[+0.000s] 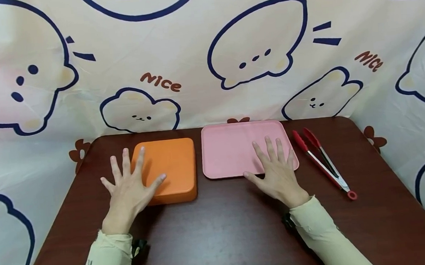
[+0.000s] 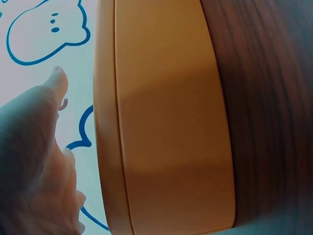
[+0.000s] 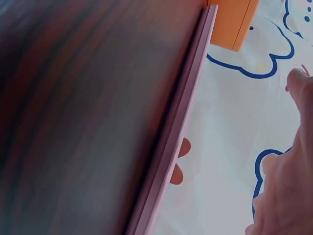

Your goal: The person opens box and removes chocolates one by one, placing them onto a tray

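Okay, left hand [image 1: 129, 193] overhangs orange box [image 1: 175, 164] from frame left, right hand [image 1: 277, 176] pink tray [image 1: 225, 152] from lower right — both spread, empty.

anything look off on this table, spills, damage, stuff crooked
Nothing really stands out. The orange box looks closed with an even lid seam, and the pink tray lies flat. The red-tipped tongs lie slanted with their arms spread, which seems ordinary. No spill or damage shows.

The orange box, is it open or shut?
Shut: the orange box has its lid on, and the left wrist view shows only a thin seam beneath it. The inside is hidden.
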`<state>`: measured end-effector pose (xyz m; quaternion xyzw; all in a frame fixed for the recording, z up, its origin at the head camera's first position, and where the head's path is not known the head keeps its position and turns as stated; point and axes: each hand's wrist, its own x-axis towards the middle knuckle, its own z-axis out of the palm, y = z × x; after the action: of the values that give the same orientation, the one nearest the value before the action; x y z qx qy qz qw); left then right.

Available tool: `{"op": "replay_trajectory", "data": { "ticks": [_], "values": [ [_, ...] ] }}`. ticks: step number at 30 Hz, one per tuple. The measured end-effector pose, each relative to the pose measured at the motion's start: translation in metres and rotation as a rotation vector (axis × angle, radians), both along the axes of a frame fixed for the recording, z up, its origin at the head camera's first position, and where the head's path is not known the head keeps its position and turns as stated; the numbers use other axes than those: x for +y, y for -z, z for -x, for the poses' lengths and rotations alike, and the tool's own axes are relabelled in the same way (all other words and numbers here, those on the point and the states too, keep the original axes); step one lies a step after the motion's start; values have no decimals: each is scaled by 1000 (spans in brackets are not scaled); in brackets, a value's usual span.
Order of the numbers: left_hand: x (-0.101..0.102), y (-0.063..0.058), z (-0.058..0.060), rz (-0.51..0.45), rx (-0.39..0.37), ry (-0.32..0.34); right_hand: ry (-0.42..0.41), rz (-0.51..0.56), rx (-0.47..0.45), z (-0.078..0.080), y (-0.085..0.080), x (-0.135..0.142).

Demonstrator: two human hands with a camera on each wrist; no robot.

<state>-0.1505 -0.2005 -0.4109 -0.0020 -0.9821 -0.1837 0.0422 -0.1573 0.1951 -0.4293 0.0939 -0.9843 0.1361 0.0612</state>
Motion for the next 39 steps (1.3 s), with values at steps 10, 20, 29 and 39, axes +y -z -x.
{"op": "replay_trajectory", "data": {
  "ticks": [10, 20, 29, 39],
  "values": [
    [-2, -3, 1, -18, 11, 11, -27, 26, 9, 0, 2, -12],
    [-8, 4, 4, -14, -1, 30, -62, 23, 8, 3, 6, -25],
    [-18, 12, 8, -76, 25, 91, -132, 27, -9, 5, 7, -47],
    [-31, 10, 8, -204, -109, 134, -281, 121, -35, 4, 5, -77]
  ]
}}
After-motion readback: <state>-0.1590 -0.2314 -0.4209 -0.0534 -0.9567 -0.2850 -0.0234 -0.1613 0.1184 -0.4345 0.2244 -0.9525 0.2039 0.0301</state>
